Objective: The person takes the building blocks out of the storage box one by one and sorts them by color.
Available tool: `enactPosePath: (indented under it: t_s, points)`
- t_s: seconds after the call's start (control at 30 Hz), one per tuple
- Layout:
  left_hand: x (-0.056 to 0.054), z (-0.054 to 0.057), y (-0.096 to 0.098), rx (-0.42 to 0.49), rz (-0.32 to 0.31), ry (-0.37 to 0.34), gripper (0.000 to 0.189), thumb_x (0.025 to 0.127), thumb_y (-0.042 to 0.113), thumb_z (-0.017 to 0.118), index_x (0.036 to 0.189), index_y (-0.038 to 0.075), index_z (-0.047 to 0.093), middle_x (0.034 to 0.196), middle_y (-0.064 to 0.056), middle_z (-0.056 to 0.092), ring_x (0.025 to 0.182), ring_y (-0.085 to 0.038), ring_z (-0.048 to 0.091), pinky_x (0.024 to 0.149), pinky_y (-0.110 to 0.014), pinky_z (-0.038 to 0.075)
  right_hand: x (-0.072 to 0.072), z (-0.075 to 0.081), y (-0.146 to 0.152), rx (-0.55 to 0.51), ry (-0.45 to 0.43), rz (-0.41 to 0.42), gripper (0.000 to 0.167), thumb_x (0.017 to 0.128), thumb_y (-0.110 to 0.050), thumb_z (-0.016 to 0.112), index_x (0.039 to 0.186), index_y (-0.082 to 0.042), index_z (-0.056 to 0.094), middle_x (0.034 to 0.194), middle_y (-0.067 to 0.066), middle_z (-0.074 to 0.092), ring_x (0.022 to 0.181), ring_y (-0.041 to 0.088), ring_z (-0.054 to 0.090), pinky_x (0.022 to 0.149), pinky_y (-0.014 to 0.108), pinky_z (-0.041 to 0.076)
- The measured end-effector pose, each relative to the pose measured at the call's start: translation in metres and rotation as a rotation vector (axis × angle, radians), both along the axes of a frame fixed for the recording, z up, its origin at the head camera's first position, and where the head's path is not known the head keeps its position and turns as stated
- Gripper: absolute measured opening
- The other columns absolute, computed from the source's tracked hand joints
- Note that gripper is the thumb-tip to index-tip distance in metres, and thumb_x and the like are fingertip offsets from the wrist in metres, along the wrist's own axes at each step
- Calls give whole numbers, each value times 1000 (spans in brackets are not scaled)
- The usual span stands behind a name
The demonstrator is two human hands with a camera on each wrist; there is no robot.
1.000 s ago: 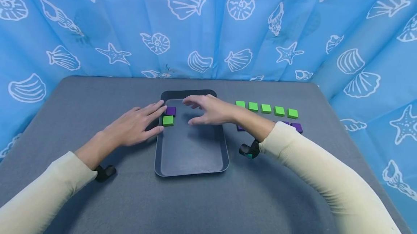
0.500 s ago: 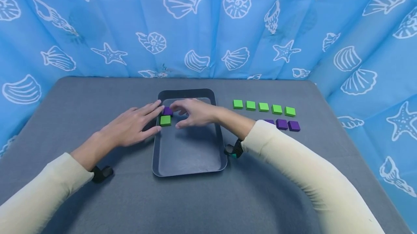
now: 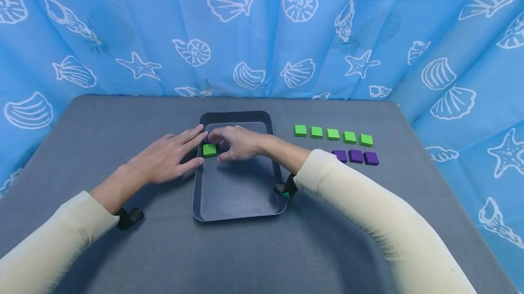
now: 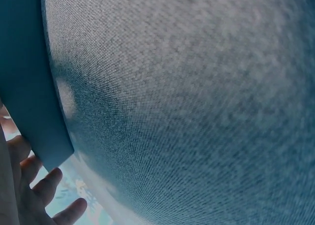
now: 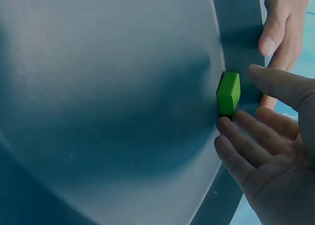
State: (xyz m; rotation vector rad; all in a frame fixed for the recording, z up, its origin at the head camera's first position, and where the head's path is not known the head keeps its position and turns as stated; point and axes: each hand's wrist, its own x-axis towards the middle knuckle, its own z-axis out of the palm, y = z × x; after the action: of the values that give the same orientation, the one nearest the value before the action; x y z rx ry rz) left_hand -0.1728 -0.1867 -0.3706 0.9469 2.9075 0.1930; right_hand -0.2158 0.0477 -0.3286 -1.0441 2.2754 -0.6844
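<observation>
Inside the dark grey tray (image 3: 241, 194), a green block (image 3: 209, 150) lies against the left wall. Just beyond it sits a purple block (image 3: 208, 139), mostly hidden by fingers. My right hand (image 3: 239, 143) reaches over the tray, fingertips at the purple block and thumb near the green block's near right corner. In the right wrist view, the thumb and fingers stand apart around the green block (image 5: 228, 94), without pinching it. My left hand (image 3: 165, 156) lies with straight fingers at the tray's left rim; in the left wrist view its fingers (image 4: 47, 186) are beside the tray wall (image 4: 34, 87).
Right of the tray, several green blocks (image 3: 333, 134) form a row on the grey table (image 3: 163, 248). Nearer to me are three purple blocks (image 3: 355, 156), partly beside my right sleeve (image 3: 368, 207). A blue shell-patterned curtain (image 3: 262, 25) hangs behind the table.
My right hand has moved left across the tray to the two blocks, now covering most of the purple one. The green block has tilted slightly. My left hand stays at the rim.
</observation>
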Motion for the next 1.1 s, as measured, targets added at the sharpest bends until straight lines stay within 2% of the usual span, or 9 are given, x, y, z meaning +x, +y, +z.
enactPosePath:
  t_s: [0.27,0.77,1.1]
  points:
    - [-1,0,0,-7,-9,13,73,103,54,43,159,11,24,164,-16,20,142,-37,36,108,-65,32,-2,0,-6,10,52,-7,55,92,-7,71,142,-2,48,136,14,57,122,24,58,102,31,47]
    - [0,1,2,-28,2,16,76,102,52,47,158,7,25,163,-18,23,142,-38,37,108,-64,32,2,-10,-16,23,123,-102,50,90,-5,73,136,2,54,128,14,65,117,21,63,98,26,49]
    - [-1,1,1,-10,-11,10,76,102,55,43,158,7,24,163,-17,22,143,-37,36,108,-65,32,2,-17,-20,39,223,-98,43,89,-8,75,129,-2,63,121,9,68,112,17,64,97,27,50]
